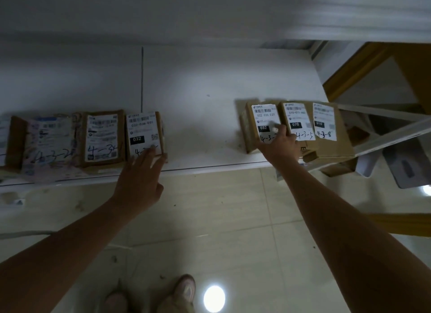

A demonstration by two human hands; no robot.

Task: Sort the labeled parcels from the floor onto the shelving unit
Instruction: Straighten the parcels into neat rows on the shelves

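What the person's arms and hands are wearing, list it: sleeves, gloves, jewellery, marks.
Nothing is worn on either. The left forearm and right forearm are bare, with no sleeve edge in view. The left hand and right hand have no gloves, and no watch, bracelet or ring shows. The dim picture shows no marks.

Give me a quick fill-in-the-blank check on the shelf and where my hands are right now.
1. The left hand touches a parcel whose black tag reads ___.
2. The right hand touches the 032 box, the ___ of three parcels at the right end of the shelf.
3. The rightmost box has 4-3-___ handwritten on its label.

Missing words: 032; leftmost; 8
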